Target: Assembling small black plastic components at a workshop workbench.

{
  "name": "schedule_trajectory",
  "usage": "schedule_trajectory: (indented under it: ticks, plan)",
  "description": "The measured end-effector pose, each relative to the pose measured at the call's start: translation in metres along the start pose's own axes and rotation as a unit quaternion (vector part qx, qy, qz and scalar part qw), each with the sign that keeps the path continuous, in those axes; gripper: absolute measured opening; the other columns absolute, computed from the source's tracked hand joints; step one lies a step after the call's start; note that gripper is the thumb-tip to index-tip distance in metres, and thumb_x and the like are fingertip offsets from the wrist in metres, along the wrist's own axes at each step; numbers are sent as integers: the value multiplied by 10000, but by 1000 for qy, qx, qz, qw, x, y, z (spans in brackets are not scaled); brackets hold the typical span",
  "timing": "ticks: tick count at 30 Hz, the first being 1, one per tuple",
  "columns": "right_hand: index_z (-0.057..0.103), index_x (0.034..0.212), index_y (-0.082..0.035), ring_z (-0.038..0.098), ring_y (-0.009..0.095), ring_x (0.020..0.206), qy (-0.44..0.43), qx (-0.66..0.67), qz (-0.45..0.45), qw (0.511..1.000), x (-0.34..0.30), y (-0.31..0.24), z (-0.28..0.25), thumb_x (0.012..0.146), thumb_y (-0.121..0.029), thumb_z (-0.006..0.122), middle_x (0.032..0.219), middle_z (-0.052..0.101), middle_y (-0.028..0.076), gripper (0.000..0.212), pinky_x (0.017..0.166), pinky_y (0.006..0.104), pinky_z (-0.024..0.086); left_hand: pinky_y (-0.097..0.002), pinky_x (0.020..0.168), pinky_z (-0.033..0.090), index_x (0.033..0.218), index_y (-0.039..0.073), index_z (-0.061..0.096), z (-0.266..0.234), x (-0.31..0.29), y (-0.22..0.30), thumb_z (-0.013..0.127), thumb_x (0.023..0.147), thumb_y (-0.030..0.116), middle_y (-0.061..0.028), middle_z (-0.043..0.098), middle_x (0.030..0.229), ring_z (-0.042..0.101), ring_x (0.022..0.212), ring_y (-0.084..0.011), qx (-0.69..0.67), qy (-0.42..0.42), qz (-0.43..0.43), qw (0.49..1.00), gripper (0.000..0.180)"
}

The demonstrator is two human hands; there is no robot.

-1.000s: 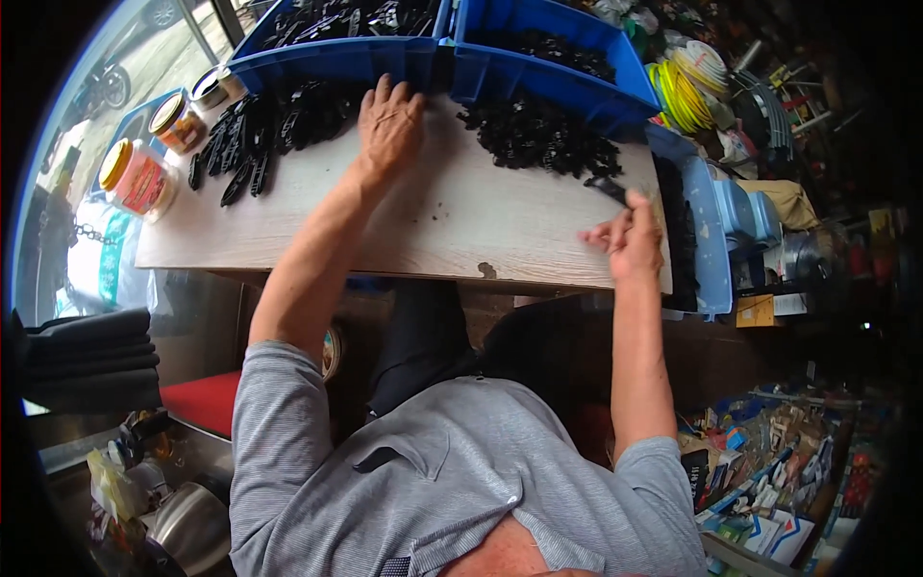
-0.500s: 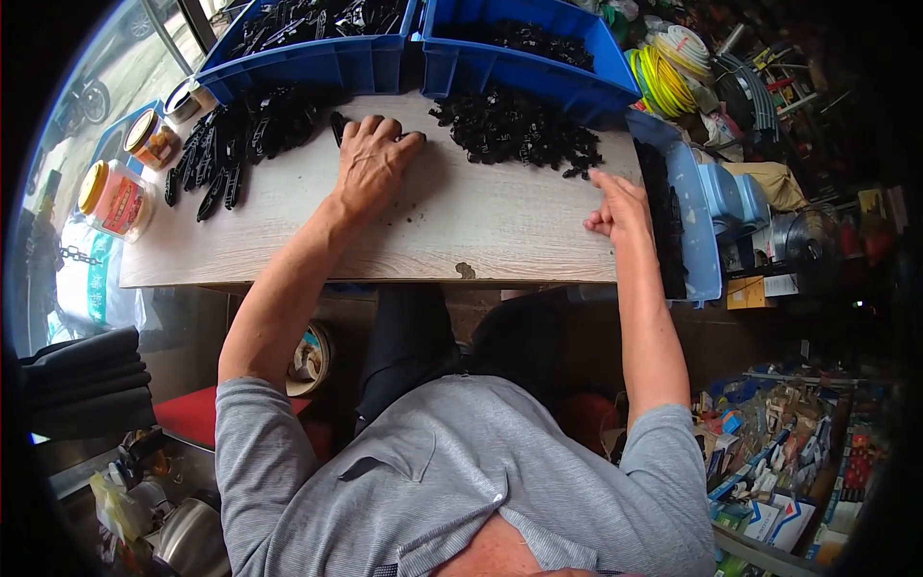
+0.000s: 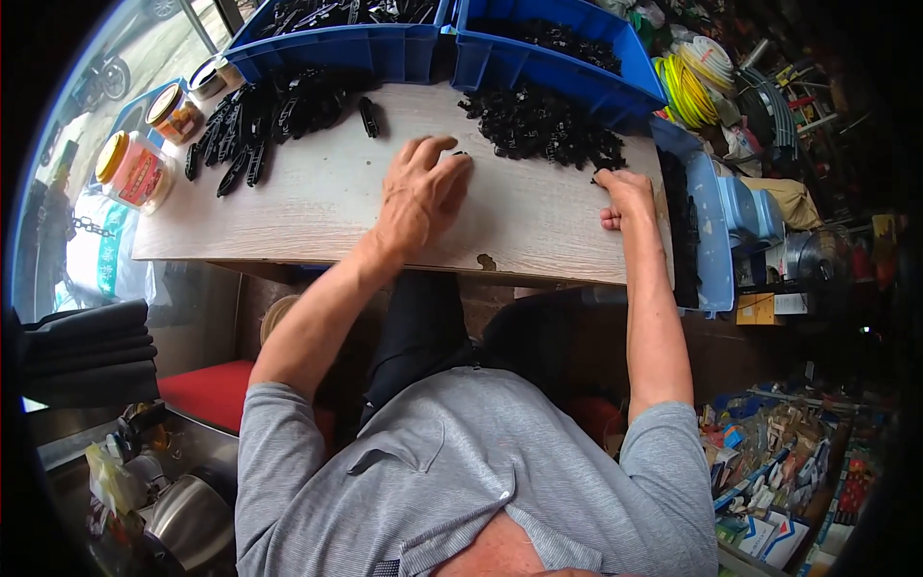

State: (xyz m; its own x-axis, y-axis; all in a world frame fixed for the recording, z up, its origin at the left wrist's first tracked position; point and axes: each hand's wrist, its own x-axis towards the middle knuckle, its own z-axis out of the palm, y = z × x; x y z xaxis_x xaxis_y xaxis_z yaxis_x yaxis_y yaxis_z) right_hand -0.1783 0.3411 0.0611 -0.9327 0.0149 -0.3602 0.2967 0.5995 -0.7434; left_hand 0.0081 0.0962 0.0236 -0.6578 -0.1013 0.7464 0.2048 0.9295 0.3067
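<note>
My left hand (image 3: 419, 192) is raised over the middle of the pale wooden tabletop, fingers curled. A small black part (image 3: 461, 153) shows at its fingertips. Beyond that hand, one long black plastic piece (image 3: 369, 117) lies alone, apart from the heap of long black plastic pieces (image 3: 240, 135) at the left. At the right, my right hand (image 3: 630, 195) has its thumb and forefinger pinched at the near edge of a pile of small black plastic parts (image 3: 543, 127). A dark bit (image 3: 597, 179) shows at that pinch; its exact shape is too small to make out.
Two blue bins (image 3: 336, 56) (image 3: 562, 85) of black parts stand along the far edge. Lidded jars (image 3: 135, 173) line the left side. A light-blue tub (image 3: 713, 240) adjoins the right edge. The tabletop's front edge has a chipped spot (image 3: 486, 262).
My left hand has drawn back toward me and right, leaving the single long piece in plain sight. My right hand has closed into a pinch at the pile's edge. The view has shifted slightly.
</note>
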Motion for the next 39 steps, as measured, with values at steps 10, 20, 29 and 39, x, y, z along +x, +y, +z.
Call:
schedule_trajectory:
  ticks: [10, 20, 29, 39]
  plan:
    - [626, 966, -58, 520, 114, 434, -225, 271, -134, 926, -60, 37, 34, 877, -215, 710, 519, 515, -4, 200, 405, 238, 425, -278, 685, 569, 1182, -22, 594, 50, 4, 81, 623, 977, 215, -89, 681, 935, 682, 820, -169, -672, -68, -483, 557, 315]
    - [625, 1048, -47, 461, 23, 486, -245, 330, -194, 891, -70, 46, 46, 857, -135, 738, 745, 646, -10, 239, 452, 167, 367, -261, 671, 606, 982, -8, 599, 44, 5, 79, 649, 910, 44, -81, 645, 893, 669, 740, -147, -730, -37, -494, 471, 103]
    - [655, 1023, -41, 461, 31, 493, -233, 328, -197, 894, -79, 42, 46, 845, -136, 756, 655, 603, -22, 225, 472, 187, 372, -233, 632, 559, 905, -17, 615, 40, 5, 81, 646, 903, 53, -54, 618, 785, 633, 709, -120, -702, -33, -490, 516, 76]
    - [608, 955, -61, 588, 183, 455, -249, 346, -213, 879, -81, 44, 47, 909, -205, 677, 499, 491, 18, 166, 501, 355, 561, -376, 751, 462, 958, 67, 665, 5, -13, 14, 693, 793, 132, -123, 657, 891, 586, 865, -282, 104, 95, -172, 975, 179]
